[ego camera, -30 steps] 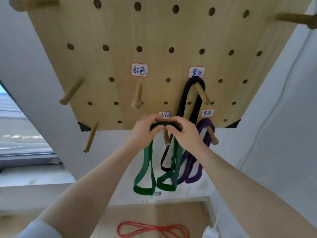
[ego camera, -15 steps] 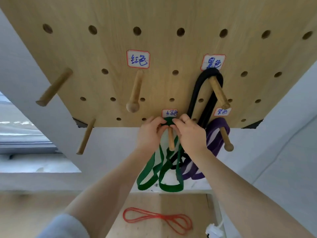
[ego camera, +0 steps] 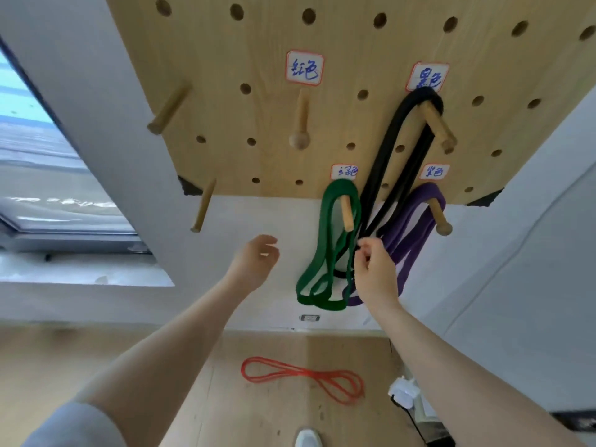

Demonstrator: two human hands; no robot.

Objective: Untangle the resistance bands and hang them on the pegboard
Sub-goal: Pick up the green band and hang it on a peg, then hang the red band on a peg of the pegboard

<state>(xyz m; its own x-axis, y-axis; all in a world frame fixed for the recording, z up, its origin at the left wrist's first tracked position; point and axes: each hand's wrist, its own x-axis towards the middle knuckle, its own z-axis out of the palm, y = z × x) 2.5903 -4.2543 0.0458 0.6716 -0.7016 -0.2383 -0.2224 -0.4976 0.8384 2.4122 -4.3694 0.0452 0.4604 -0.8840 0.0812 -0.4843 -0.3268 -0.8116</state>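
Observation:
A wooden pegboard (ego camera: 245,53) hangs on the wall ahead. The green band (ego camera: 325,253) hangs doubled over a short peg (ego camera: 347,212). A black band (ego camera: 392,137) hangs from the peg above it and a purple band (ego camera: 416,227) from the peg to the right. A thin red band (ego camera: 303,377) lies twisted on the wooden floor. My left hand (ego camera: 254,262) hovers left of the green band, fingers loosely curled, holding nothing. My right hand (ego camera: 375,272) is in front of the hanging bands, fingers loosely curled, nothing visibly gripped.
A free peg (ego camera: 301,121) sits under a red-framed label (ego camera: 304,67). More free pegs stick out at the left (ego camera: 169,108) and lower left (ego camera: 202,206). A window is at the left. A white plug (ego camera: 403,390) lies on the floor at right.
Both hands slipped the green band over its peg, let go and drew back downward. The green band now hangs on its own.

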